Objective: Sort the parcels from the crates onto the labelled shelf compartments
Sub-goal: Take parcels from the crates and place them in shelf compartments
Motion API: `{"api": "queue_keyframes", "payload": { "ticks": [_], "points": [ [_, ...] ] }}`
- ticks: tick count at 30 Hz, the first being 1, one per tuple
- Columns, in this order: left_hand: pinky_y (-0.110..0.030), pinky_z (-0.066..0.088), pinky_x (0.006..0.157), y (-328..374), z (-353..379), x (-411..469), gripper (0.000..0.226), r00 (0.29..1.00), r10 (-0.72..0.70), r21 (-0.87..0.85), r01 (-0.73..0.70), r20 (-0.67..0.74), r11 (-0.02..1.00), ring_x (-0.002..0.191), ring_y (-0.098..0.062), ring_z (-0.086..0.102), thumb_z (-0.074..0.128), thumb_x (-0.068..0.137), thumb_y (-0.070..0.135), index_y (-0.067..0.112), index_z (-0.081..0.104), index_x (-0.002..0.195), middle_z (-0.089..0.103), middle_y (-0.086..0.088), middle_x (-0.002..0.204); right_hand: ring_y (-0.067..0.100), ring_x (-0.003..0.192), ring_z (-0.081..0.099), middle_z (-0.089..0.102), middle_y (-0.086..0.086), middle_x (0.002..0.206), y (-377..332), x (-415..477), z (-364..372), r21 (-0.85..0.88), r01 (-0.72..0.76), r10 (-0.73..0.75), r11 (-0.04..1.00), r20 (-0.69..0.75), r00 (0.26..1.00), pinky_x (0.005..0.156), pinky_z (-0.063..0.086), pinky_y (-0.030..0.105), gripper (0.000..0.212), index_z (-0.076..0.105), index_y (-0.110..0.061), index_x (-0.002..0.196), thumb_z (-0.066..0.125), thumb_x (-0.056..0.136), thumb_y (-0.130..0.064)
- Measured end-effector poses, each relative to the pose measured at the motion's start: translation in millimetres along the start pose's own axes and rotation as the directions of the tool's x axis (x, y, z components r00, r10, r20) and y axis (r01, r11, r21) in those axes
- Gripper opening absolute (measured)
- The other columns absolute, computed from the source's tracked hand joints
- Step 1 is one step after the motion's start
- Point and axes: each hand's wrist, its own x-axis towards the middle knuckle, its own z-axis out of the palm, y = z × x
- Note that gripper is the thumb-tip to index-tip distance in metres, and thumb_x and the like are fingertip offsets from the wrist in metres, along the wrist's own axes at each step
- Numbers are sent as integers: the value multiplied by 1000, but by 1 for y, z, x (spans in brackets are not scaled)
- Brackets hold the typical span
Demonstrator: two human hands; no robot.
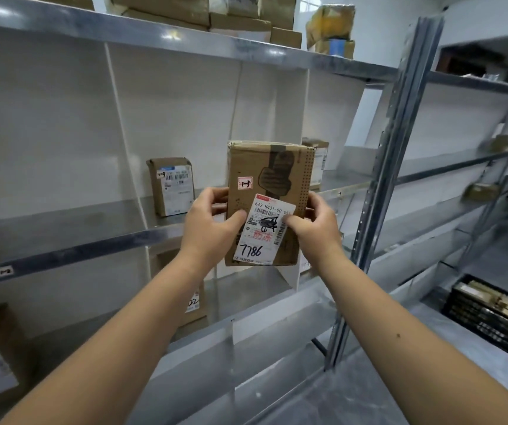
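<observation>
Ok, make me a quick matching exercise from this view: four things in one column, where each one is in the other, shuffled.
Things:
1. parcel marked 7786
2. black crate
3. parcel with blue-topped label
4. yellow-wrapped bundle

Places:
A. on the top shelf
B. on the floor, right
C. between left hand and right hand
D. upright in the middle shelf compartment

Pairs: 1-C, 2-B, 3-D, 4-A

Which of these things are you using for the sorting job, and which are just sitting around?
Part of the job:
- the box marked 7786, held upright by the left hand and right hand
- the shelf with its white dividers
- the black crate on the floor

Just sitting around:
- the smaller box already on the shelf
- the stacked boxes on top
</observation>
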Motion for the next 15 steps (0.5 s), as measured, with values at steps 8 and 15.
{"api": "queue_keyframes", "payload": {
  "ticks": [8, 15],
  "points": [
    [-19, 56, 83, -18, 23, 78, 47, 999, 22, -11, -22, -35, 1000, 112, -2, 62, 80, 90, 23, 28, 56, 130, 65, 16, 121, 17, 109, 70, 71, -4, 120, 21, 93, 19, 117, -45, 30, 992, 130, 991, 78, 64, 33, 55, 53, -34, 137, 76, 91, -13],
    [-19, 54, 80, -42, 49, 121, 52, 993, -14, -1, 14, -118, 1000, 104, 10, 58, 82, 89, 20, 39, 52, 127, 63, 26, 111, 18, 112, 70, 72, -6, 121, 56, 161, 28, 126, -43, 19, 991, 182, 983, 87, 64, 43, 65, 52, -32, 141, 80, 86, -14]
  ]
}}
